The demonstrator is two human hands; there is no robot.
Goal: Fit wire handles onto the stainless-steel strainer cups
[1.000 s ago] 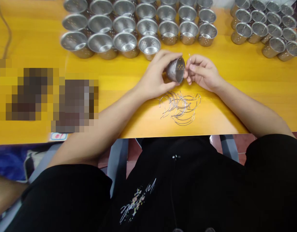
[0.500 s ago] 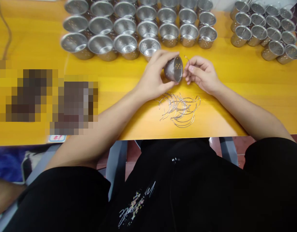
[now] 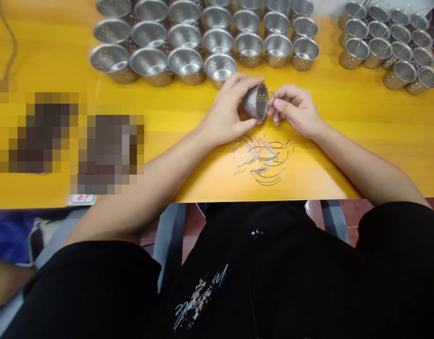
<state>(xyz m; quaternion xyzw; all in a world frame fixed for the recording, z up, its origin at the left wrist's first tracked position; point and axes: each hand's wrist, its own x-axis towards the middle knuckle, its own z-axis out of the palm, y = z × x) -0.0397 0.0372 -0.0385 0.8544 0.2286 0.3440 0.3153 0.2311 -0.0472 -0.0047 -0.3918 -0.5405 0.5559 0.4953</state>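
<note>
My left hand (image 3: 226, 110) grips a small perforated metal cup (image 3: 255, 101) between thumb and fingers, tipped on its side with its mouth facing right. Just right of the rim, my right hand (image 3: 293, 109) pinches a thin curved wire handle (image 3: 271, 93), whose upper part shows at the cup's rim; my fingers hide the rest. Below both hands lies a loose pile of curved wire handles (image 3: 264, 157) on the yellow table (image 3: 203, 183).
Rows of metal cups (image 3: 185, 63) stand along the back. At the back right is a group of cups with wire handles (image 3: 381, 49). Two pixelated areas cover the table's left side, near a small label (image 3: 82, 198). A person's arm (image 3: 8, 282) shows at lower left.
The wire in my right hand has moved down and left, closer against the cup's rim. The cup has shifted very slightly to the right.
</note>
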